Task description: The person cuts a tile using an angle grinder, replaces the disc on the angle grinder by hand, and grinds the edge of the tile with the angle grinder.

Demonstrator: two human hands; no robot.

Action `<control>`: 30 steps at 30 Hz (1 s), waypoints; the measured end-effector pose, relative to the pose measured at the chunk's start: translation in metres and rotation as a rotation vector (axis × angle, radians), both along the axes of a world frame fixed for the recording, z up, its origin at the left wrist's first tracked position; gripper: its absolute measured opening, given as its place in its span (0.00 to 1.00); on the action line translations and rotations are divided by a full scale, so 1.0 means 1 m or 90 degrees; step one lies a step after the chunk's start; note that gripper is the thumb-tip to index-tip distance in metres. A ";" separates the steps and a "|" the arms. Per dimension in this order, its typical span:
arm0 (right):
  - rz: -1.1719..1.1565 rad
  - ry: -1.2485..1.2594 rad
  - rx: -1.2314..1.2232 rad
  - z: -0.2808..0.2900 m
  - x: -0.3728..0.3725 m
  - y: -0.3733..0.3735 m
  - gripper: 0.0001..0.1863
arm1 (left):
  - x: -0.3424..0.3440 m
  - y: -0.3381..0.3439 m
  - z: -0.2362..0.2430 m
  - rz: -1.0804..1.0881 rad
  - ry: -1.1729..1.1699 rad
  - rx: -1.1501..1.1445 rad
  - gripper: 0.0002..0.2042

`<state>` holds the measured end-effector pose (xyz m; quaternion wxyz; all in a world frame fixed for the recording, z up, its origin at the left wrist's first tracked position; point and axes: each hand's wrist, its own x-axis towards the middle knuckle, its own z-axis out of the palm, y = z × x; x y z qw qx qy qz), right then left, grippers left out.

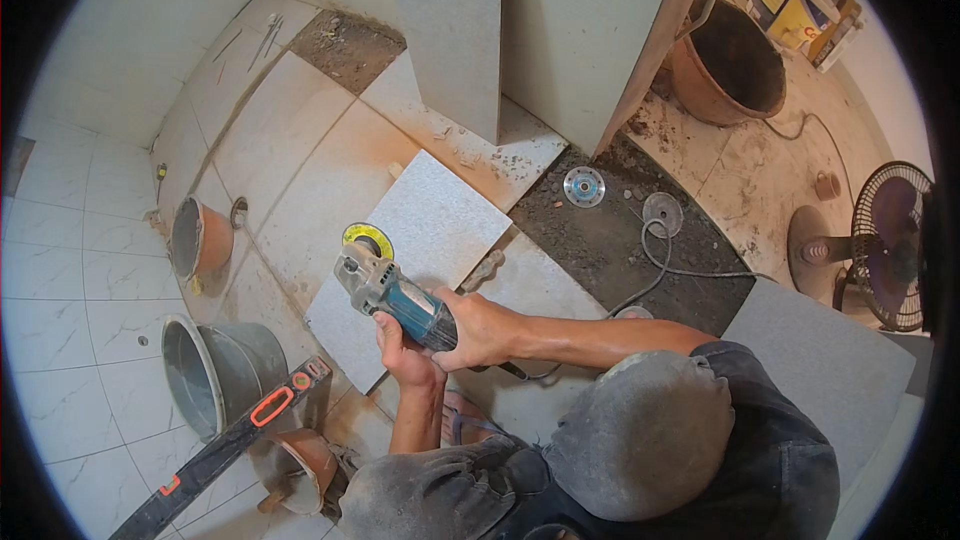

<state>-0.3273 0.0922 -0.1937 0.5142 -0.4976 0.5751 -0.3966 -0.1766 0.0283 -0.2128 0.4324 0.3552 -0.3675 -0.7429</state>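
I hold a teal and grey angle grinder over a light grey speckled tile. My right hand wraps round the rear of its body. Against the side of the body sits my left hand, thumb upward, its other fingers mostly hidden underneath. A yellow-rimmed disc shows at the grinder's head, above the tile. Whether the disc touches the tile I cannot tell. The tile lies at an angle across the floor tiles in front of my sandalled foot.
A grey bucket, orange-brown buckets and a spirit level stand or lie at left. Bare rubble with a cutting disc and a cord lies right. Farther right are a fan and a large tub. Upright panels stand ahead.
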 end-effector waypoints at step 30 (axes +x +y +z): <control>-0.061 -0.002 -0.065 -0.010 -0.024 0.002 0.48 | -0.018 -0.019 0.005 -0.048 -0.044 -0.092 0.30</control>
